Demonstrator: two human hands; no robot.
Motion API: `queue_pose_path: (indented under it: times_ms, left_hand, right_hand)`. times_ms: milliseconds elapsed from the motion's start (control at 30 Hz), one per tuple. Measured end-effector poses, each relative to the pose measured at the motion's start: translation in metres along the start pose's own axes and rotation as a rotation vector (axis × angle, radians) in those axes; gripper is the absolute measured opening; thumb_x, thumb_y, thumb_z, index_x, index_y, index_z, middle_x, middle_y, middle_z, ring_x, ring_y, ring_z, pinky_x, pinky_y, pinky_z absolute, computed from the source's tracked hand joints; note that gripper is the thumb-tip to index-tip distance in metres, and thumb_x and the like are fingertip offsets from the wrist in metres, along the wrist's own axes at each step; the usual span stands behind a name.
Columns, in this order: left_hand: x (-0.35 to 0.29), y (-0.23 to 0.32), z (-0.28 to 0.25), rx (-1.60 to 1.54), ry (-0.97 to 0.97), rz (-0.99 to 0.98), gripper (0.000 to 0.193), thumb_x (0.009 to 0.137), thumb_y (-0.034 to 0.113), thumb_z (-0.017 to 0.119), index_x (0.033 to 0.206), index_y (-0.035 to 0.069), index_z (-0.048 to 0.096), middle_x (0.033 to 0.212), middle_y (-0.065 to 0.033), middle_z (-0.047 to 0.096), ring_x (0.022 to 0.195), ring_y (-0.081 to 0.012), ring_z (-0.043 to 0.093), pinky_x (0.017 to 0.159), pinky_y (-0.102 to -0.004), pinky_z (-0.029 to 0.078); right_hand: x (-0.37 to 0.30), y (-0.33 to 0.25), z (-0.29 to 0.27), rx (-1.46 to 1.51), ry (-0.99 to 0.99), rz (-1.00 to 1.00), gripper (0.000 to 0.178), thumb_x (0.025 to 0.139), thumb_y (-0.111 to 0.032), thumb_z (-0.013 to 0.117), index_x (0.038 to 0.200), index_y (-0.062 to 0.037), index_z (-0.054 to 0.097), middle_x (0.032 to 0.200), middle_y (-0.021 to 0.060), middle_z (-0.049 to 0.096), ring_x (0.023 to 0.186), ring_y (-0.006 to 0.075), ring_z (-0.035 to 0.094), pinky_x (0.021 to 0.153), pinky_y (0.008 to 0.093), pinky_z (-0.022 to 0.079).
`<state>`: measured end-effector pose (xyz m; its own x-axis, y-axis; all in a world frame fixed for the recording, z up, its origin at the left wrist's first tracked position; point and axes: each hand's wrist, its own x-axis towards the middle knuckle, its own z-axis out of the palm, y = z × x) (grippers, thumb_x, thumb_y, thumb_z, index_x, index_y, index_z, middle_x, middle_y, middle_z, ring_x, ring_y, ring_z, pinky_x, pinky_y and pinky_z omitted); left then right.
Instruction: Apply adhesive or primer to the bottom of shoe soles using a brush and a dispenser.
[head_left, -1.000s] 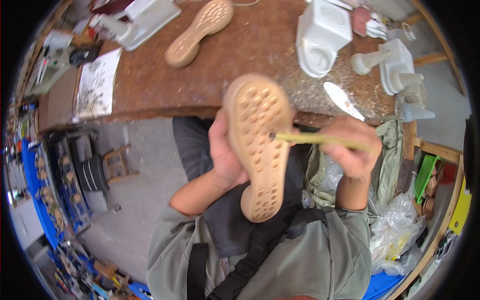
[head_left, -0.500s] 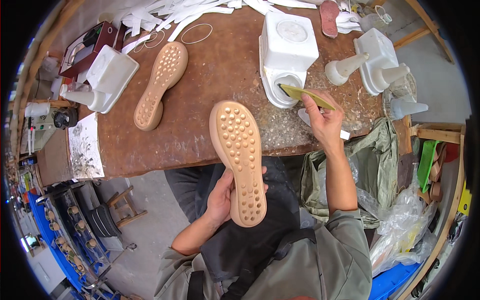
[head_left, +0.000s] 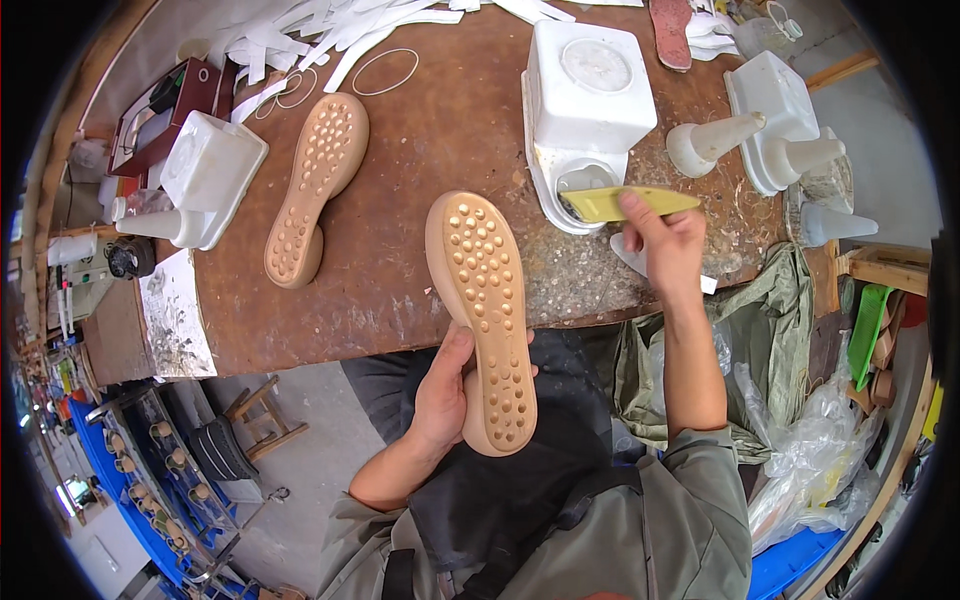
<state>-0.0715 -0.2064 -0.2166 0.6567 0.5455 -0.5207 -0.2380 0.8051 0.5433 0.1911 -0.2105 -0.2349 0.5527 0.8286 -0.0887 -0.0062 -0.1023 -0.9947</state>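
Note:
My left hand (head_left: 445, 388) is closed around the narrow middle of a tan shoe sole (head_left: 482, 270), with its studded, dimpled face turned up. The sole is held over my lap at the table's front edge. Pinched in my right hand (head_left: 672, 255) is a flat yellow brush (head_left: 615, 204), its dark tip at the round cup of a white plastic glue dispenser (head_left: 590, 85). Whether the tip touches what is in the cup, I cannot tell. A second tan sole (head_left: 318, 175) lies on the table to the left, studded face up.
The brown table (head_left: 400, 150) carries white strips (head_left: 400, 18) at the back. Another white dispenser (head_left: 212, 170) stands left, one more (head_left: 775, 110) right, near a white cone nozzle (head_left: 715, 140). A reddish sole piece (head_left: 670, 35) lies far right. A green sack (head_left: 800, 330) hangs beside my right arm.
My right hand has turned the brush so its broad yellow face shows, with the tip still at the cup. The left hand keeps its hold on the sole. The view has shifted slightly.

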Motion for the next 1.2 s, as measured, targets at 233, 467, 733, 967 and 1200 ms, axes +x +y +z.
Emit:
queue_pose_path:
  times_ms: [233,467,733,967,1200]
  left_hand:
    - [-0.001,0.011,-0.001,-0.039,-0.011,0.007,0.052,0.098,0.041,0.027,0.136,0.006,0.033,0.12,-0.0185,0.053,0.099,-0.0256,0.06,0.087,-0.0389,0.05]
    - [-0.012,0.015,0.02,-0.166,-0.196,0.024,0.058,0.098,0.043,0.024,0.138,0.001,0.03,0.128,-0.0216,0.047,0.114,-0.0288,0.052,0.092,-0.0424,0.048]
    - [-0.045,0.019,0.037,-0.068,-0.34,0.057,0.065,0.096,0.05,0.028,0.137,-0.001,0.027,0.124,-0.02,0.049,0.103,-0.0256,0.058,0.087,-0.0365,0.048]
    - [-0.063,0.021,0.04,-0.021,-0.386,0.157,0.061,0.096,0.045,0.029,0.134,-0.003,0.031,0.119,-0.0178,0.051,0.098,-0.0218,0.059,0.084,-0.0333,0.048]
    - [-0.079,0.023,0.041,0.026,-0.365,0.215,0.058,0.097,0.041,0.026,0.131,-0.005,0.032,0.109,-0.0181,0.057,0.097,-0.0219,0.059,0.085,-0.033,0.047]
  right_hand:
    - [-0.024,-0.039,-0.019,-0.11,-0.145,0.023,0.013,0.084,-0.009,0.065,0.088,0.0032,0.065,0.065,0.0031,0.059,0.051,0.007,0.05,0.045,0.0201,0.035]
    - [-0.081,-0.089,0.014,0.079,-0.051,-0.222,0.014,0.081,-0.004,0.066,0.089,0.0076,0.064,0.073,0.0099,0.062,0.051,0.0085,0.052,0.046,0.0201,0.037]
    - [-0.087,-0.095,0.052,0.182,-0.134,-0.422,0.012,0.084,-0.001,0.065,0.093,0.0077,0.065,0.076,0.011,0.064,0.056,0.0079,0.056,0.048,0.019,0.041]
    - [-0.107,-0.112,0.041,-0.18,-0.246,-0.655,0.016,0.084,-0.011,0.061,0.087,0.005,0.064,0.066,0.0118,0.062,0.051,0.0135,0.055,0.053,0.0255,0.04]
    - [-0.143,-0.114,0.031,-0.135,-0.266,-0.582,0.015,0.077,-0.004,0.069,0.087,0.0062,0.065,0.066,0.0119,0.064,0.055,0.0164,0.059,0.05,0.0253,0.044]
